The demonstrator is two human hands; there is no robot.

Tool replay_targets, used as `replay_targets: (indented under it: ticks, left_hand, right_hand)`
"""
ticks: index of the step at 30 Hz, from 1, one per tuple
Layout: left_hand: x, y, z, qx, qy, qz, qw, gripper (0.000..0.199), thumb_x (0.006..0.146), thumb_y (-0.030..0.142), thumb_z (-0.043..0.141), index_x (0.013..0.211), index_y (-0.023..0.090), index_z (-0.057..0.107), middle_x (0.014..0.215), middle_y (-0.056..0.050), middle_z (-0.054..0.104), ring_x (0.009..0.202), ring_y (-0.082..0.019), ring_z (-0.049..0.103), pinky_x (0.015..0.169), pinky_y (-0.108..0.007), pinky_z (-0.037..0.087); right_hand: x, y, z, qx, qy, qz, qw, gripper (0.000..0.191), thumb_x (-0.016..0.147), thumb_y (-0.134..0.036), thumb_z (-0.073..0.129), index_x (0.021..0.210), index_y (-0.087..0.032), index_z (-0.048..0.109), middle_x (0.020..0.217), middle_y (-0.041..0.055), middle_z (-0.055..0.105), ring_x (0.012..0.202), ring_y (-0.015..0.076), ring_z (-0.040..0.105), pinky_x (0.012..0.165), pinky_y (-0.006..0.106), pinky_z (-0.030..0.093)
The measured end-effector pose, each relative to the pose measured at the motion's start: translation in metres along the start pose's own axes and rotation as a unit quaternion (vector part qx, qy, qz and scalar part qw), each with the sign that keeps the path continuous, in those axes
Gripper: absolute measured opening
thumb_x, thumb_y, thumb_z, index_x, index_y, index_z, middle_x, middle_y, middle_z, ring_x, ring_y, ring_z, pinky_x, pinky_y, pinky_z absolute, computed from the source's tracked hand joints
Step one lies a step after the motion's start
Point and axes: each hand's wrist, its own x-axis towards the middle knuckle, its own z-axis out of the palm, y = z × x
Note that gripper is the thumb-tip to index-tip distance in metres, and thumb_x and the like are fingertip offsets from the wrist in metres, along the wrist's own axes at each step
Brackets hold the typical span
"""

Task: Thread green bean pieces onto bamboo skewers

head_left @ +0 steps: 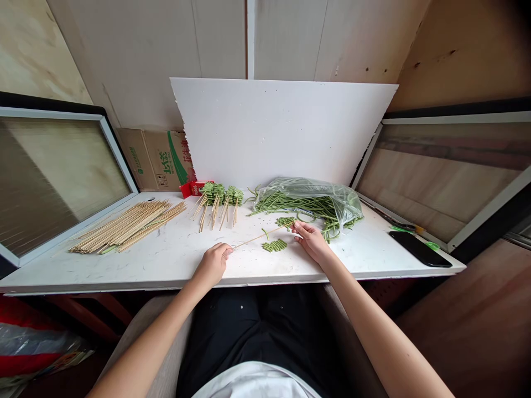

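Observation:
A thin bamboo skewer (253, 240) runs slantwise between my two hands, low over the white table. My left hand (214, 263) is closed around its near end. At the far end, my right hand (307, 237) pinches close to the tip, with a bit of green at the fingertips; whether the bean is threaded there I cannot tell. A short green bean piece (265, 235) shows right by the skewer's middle. Below it lies a row of cut bean pieces (274, 245). Another small pile of cut beans (285, 221) sits just beyond the right fingertips.
Loose skewers (128, 224) are heaped at left. Finished bean skewers (222, 196) lie in a stack near a red box (191, 188). Long beans fill a clear plastic bag (307, 190). A black phone (418, 249) and scissors (400, 222) lie right. A white board (282, 132) stands behind.

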Motion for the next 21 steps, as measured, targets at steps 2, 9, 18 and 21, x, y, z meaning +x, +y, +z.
replay_targets:
  ticks: [2,9,18,21]
  left_hand:
    - [0.0003,-0.0001,-0.0001,0.006,-0.001,0.0,1.0,0.025,0.095,0.011,0.045,0.09,0.019,0.069,0.084,-0.005,0.069,0.076,-0.019,0.064,0.072,-0.029,0.051]
    - [-0.0002,-0.0032,0.001,0.006,-0.007,0.0,1.0,0.026,0.096,0.012,0.044,0.092,0.019,0.068,0.088,-0.006,0.071,0.078,-0.019,0.066,0.074,-0.03,0.052]
    - [-0.0003,-0.003,0.001,0.006,0.001,0.003,1.0,0.026,0.095,0.011,0.045,0.091,0.019,0.069,0.088,-0.006,0.072,0.078,-0.019,0.066,0.073,-0.03,0.053]
    - [-0.0003,-0.0028,0.0009,0.001,-0.002,0.002,1.0,0.026,0.095,0.011,0.045,0.091,0.019,0.069,0.087,-0.006,0.072,0.077,-0.019,0.066,0.073,-0.03,0.053]
  right_hand:
    - [-0.0003,-0.0005,0.0004,0.003,-0.002,0.001,1.0,0.046,0.076,-0.065,0.08,0.088,-0.023,0.07,0.094,0.0033,0.069,0.082,0.0164,0.061,0.068,0.026,0.049]
    - [0.0014,0.0024,-0.001,0.007,0.002,0.001,1.0,0.043,0.077,-0.064,0.08,0.089,-0.023,0.071,0.095,0.0035,0.069,0.082,0.0165,0.061,0.068,0.026,0.049]
    - [0.0015,0.0018,-0.0002,0.003,0.004,0.005,1.0,0.045,0.075,-0.064,0.081,0.088,-0.023,0.072,0.095,0.0047,0.069,0.083,0.0177,0.062,0.066,0.026,0.051]
    - [0.0014,0.0017,-0.0001,0.012,0.001,0.002,1.0,0.041,0.077,-0.062,0.081,0.088,-0.023,0.072,0.093,0.0041,0.068,0.082,0.017,0.061,0.066,0.025,0.05]
